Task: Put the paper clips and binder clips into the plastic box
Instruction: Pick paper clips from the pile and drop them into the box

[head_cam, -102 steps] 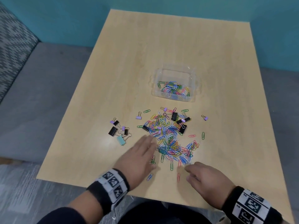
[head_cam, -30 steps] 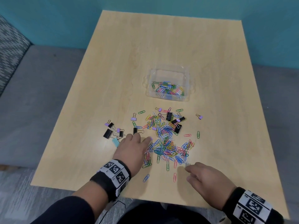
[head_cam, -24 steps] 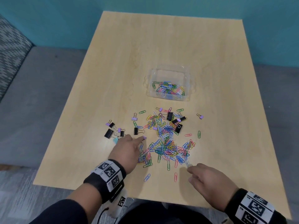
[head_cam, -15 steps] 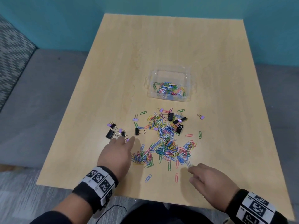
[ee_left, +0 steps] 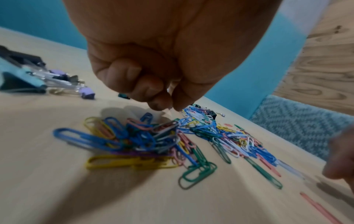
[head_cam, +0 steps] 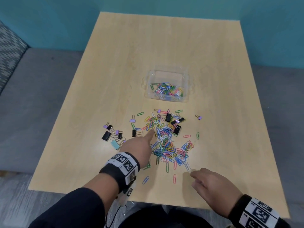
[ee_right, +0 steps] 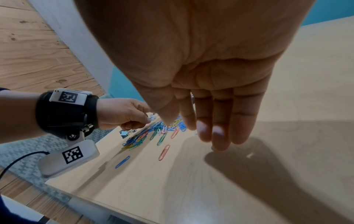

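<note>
A clear plastic box [head_cam: 167,76] with several coloured paper clips in it stands past the middle of the table. In front of it lies a heap of paper clips [head_cam: 166,142] [ee_left: 145,139] [ee_right: 141,136] with black binder clips [head_cam: 176,127] at its far side. More binder clips [head_cam: 113,135] lie to the left. My left hand [head_cam: 152,133] [ee_left: 170,106] [ee_right: 147,119] hovers at the heap's left edge, fingers curled, tips pinched together, no clip seen between them. My right hand [head_cam: 191,172] [ee_right: 180,125] rests relaxed at the heap's near right corner, holding nothing.
The wooden table [head_cam: 164,46] has its front edge close under my wrists. Single clips lie near that edge, a pink one [head_cam: 174,178] and a blue one [head_cam: 145,180]. A purple binder clip [head_cam: 199,117] lies apart at the right. A grey sofa [head_cam: 32,96] stands left.
My left hand went left over the binder clips, then came back right to the heap's left edge with its fingers curled in. The right hand stayed where it was.
</note>
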A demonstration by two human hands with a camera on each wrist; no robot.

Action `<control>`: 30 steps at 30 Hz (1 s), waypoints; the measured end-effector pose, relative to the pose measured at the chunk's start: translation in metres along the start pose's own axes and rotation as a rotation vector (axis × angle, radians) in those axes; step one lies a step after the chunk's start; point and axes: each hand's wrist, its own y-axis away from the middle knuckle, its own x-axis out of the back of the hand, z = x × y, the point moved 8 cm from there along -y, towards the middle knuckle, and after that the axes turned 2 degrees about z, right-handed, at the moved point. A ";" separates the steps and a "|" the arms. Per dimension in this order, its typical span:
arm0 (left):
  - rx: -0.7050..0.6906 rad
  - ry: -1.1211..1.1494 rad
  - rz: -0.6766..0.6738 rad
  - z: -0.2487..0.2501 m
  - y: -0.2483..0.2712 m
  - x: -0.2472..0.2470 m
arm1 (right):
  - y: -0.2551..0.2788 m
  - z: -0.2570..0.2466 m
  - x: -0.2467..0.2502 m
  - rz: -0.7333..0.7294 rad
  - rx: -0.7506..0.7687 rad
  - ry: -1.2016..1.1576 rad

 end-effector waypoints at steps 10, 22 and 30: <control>-0.048 0.094 0.012 -0.036 0.023 -0.014 | -0.006 -0.005 -0.002 -0.021 0.012 -0.022; 0.011 -0.187 0.039 -0.062 0.027 0.008 | -0.011 -0.013 -0.002 -0.028 0.031 0.002; 0.070 -0.197 0.075 -0.071 0.020 0.029 | -0.007 -0.008 0.004 0.007 0.010 -0.036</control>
